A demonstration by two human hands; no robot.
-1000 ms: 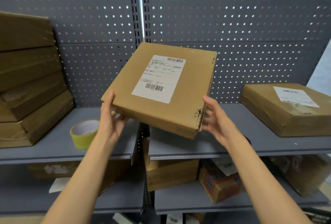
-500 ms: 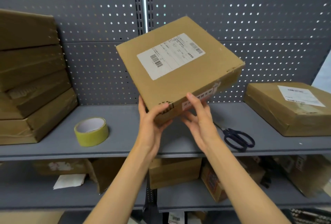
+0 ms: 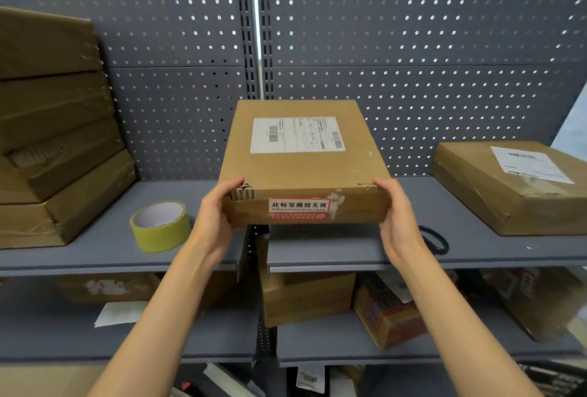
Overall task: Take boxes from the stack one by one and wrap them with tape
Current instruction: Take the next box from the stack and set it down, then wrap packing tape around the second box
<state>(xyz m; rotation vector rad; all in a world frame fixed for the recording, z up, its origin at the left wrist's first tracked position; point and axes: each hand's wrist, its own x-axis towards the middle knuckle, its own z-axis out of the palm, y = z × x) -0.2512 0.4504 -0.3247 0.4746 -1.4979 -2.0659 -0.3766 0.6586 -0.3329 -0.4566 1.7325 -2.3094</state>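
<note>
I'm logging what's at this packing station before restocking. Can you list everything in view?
held box: 1, brown, white label on top, red sticker on front, over the shelf
stacked boxes: about 4, brown, far left
taped box: 1, brown, right on the shelf
tape roll: 1, yellow, left of the held box
scissors: 1, black, partly hidden behind the right wrist
shelf: grey, pegboard behind
lower-shelf boxes: several, brown, blurred
left hand: grips the box's left corner
right hand: grips its right corner

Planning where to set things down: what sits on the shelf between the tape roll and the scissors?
In the head view, the held box sits between the tape roll and the scissors, gripped by the left hand and right hand.
</note>
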